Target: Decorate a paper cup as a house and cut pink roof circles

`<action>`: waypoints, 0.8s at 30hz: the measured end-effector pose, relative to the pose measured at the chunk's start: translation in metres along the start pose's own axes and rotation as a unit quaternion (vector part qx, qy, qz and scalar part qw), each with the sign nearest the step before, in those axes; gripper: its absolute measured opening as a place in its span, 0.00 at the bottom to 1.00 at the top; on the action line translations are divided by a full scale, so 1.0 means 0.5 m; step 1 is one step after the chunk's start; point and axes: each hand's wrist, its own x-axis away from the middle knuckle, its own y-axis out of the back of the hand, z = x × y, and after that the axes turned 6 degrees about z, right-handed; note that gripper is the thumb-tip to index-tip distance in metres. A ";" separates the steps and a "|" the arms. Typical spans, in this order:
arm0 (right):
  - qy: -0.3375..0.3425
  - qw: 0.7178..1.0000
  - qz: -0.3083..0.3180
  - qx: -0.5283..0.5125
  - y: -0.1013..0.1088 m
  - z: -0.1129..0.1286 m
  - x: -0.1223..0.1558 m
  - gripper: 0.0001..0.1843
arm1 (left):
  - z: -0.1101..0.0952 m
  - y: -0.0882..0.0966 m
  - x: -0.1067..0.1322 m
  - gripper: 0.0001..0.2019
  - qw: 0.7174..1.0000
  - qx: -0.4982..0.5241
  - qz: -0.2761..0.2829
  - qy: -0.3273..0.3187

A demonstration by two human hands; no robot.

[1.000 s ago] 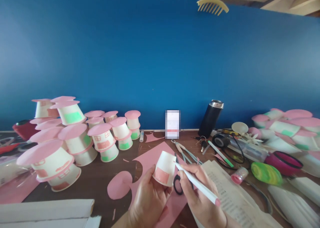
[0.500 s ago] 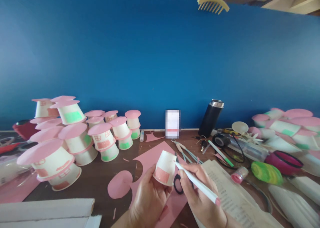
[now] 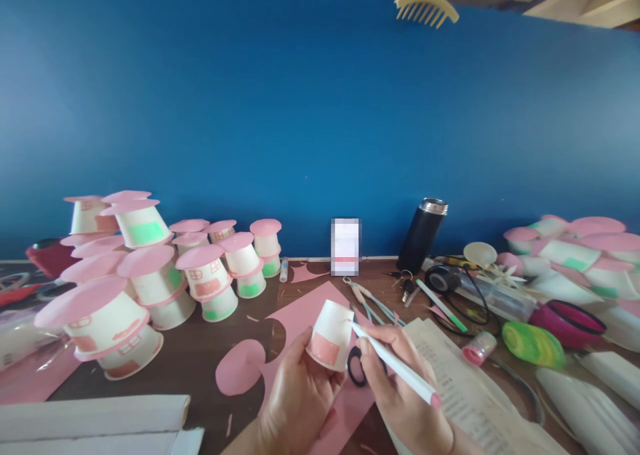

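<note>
My left hand is closed around an upturned white paper cup with a pink rectangle stuck on its side, held just above a pink paper sheet. My right hand grips a white pen with a pink cap, and its tip touches the cup's right side. A cut pink paper circle lies on the brown table to the left of my hands. Black-handled scissors lie partly hidden between my hands.
Stacked cup houses with pink roofs crowd the left; more finished ones sit at the right. A black flask, keys, tape roll, printed paper, a green tape and a white box surround me.
The cup and pen have shifted very slightly; otherwise both hands keep the same grip and place.
</note>
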 end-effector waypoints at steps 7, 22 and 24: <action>-0.005 1.000 -0.003 0.007 0.001 0.002 -0.001 0.05 | -0.001 -0.003 0.002 0.12 1.000 -0.010 -0.019 -0.004; -0.003 1.000 -0.001 0.006 0.002 0.003 -0.001 0.05 | -0.002 0.000 0.000 0.08 0.999 -0.026 -0.007 -0.020; -0.004 1.000 0.004 0.002 0.002 0.002 -0.001 0.05 | -0.003 0.000 0.000 0.07 0.999 -0.029 -0.002 -0.019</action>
